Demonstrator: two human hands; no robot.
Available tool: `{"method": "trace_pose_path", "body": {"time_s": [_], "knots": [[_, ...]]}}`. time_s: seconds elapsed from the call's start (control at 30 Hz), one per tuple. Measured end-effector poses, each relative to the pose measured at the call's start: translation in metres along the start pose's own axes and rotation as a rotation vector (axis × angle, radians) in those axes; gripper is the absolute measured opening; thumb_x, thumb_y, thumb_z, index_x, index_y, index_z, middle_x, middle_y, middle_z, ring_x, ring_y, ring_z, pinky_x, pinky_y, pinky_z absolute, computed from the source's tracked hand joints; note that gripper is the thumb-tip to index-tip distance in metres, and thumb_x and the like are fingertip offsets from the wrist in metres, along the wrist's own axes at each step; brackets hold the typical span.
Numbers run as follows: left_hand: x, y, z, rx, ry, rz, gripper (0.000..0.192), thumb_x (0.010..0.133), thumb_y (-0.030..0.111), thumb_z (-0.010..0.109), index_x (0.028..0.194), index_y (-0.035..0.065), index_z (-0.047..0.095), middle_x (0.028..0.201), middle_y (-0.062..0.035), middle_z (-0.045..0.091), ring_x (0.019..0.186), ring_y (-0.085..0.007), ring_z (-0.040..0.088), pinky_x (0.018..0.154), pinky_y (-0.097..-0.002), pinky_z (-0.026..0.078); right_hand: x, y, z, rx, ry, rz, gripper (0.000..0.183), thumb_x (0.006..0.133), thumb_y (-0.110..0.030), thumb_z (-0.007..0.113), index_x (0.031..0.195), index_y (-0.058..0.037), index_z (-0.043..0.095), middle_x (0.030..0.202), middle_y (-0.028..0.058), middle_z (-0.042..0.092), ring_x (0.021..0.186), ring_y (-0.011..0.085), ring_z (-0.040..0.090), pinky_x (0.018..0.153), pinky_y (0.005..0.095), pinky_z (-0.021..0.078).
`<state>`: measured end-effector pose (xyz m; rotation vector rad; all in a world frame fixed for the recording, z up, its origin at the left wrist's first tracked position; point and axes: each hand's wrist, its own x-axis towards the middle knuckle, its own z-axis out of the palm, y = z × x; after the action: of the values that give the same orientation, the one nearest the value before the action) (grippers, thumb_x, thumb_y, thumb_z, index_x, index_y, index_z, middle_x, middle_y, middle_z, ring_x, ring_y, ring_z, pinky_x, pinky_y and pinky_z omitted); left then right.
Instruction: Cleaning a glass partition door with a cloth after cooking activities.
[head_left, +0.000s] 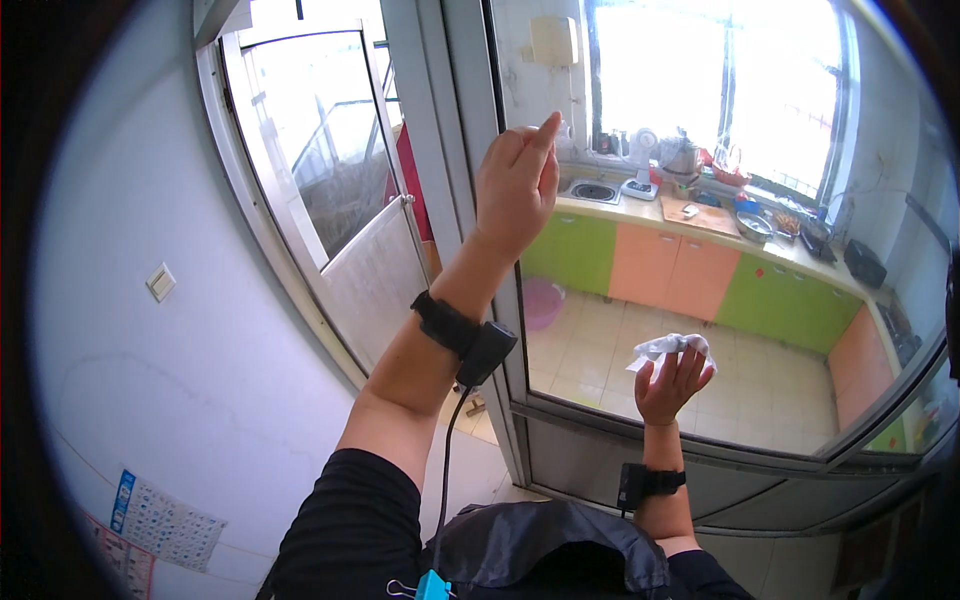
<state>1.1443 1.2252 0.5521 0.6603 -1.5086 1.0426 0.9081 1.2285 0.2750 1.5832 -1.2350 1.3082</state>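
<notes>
My left hand (517, 184) is raised in front of the glass pane (600, 330), beside its metal frame (442, 97). Its fingers are curled, with one pointing upward. Something pale and clear (565, 135) shows just past the fingers; whether I hold it or it lies behind the glass is not plain. Lower and to the right, my right hand (667, 390) has its fingers spread over a crumpled white cloth or tissue (671, 345), which lies against the pane. Black straps with small boxes sit on both forearms.
A metal-framed door (375, 277) stands at the left, near a white wall with a light switch (160, 283). Through the glass appear a kitchen counter (645, 210), green and orange cabinets (667, 262), and a pink basin (543, 304). A black cable (445, 480) runs down my left arm.
</notes>
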Motion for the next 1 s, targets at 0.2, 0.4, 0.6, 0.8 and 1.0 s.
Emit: {"method": "trace_pose_path", "body": {"time_s": [0.2, 0.4, 0.6, 0.8, 1.0], "knots": [[0.001, 0.007, 0.0, -0.064, -0.025, -0.06, 0.028, 0.075, -0.004, 0.06, 0.102, 0.0036, 0.064, 0.082, -0.0085, 0.055, 0.069, -0.0199, 0.055, 0.062, -0.0287, 0.047, -0.002, 0.002, 0.001, -0.009, 0.008, 0.0, 0.051, 0.085, -0.034, 0.043, 0.125, -0.002, 0.046, 0.138, 0.0174, 0.035, 0.132, 0.0335, 0.026, 0.108, 0.0513, 0.0066], [0.001, -0.002, 0.001, -0.118, 0.024, -0.05, 0.016, 0.077, 0.0, 0.061, 0.091, 0.0037, 0.065, 0.081, -0.009, 0.059, 0.07, -0.0193, 0.058, 0.063, -0.029, 0.047, 0.001, 0.001, 0.001, -0.009, 0.007, -0.003, 0.051, 0.085, -0.034, 0.043, 0.126, -0.0023, 0.046, 0.138, 0.0174, 0.035, 0.132, 0.0334, 0.025, 0.108, 0.0514, 0.0068], [0.02, 0.003, -0.01, -0.207, -0.048, -0.242, 0.011, 0.079, 0.008, 0.063, 0.089, 0.0044, 0.065, 0.077, -0.0082, 0.062, 0.066, -0.0174, 0.059, 0.063, -0.0279, 0.048, -0.001, 0.002, 0.001, 0.011, 0.0, -0.001, 0.05, 0.086, -0.034, 0.043, 0.124, -0.0029, 0.047, 0.139, 0.0159, 0.034, 0.133, 0.0329, 0.023, 0.108, 0.0511, 0.0058], [0.038, -0.005, -0.019, -0.153, -0.223, -0.255, 0.013, 0.08, 0.013, 0.064, 0.089, 0.0041, 0.065, 0.078, -0.009, 0.062, 0.066, -0.018, 0.06, 0.063, -0.0281, 0.049, -0.001, 0.001, 0.001, 0.017, 0.014, -0.02, 0.048, 0.086, -0.033, 0.044, 0.123, -0.0029, 0.048, 0.14, 0.0156, 0.033, 0.133, 0.0328, 0.024, 0.108, 0.051, 0.0055], [0.045, -0.003, -0.015, -0.059, -0.331, -0.155, 0.011, 0.083, 0.012, 0.059, 0.085, 0.002, 0.06, 0.078, -0.0119, 0.059, 0.071, -0.0259, 0.058, 0.066, -0.0337, 0.047, 0.001, 0.002, 0.001, 0.012, 0.022, -0.016, 0.047, 0.085, -0.032, 0.044, 0.121, -0.0024, 0.05, 0.138, 0.0165, 0.036, 0.132, 0.033, 0.025, 0.108, 0.0509, 0.0065]]}}
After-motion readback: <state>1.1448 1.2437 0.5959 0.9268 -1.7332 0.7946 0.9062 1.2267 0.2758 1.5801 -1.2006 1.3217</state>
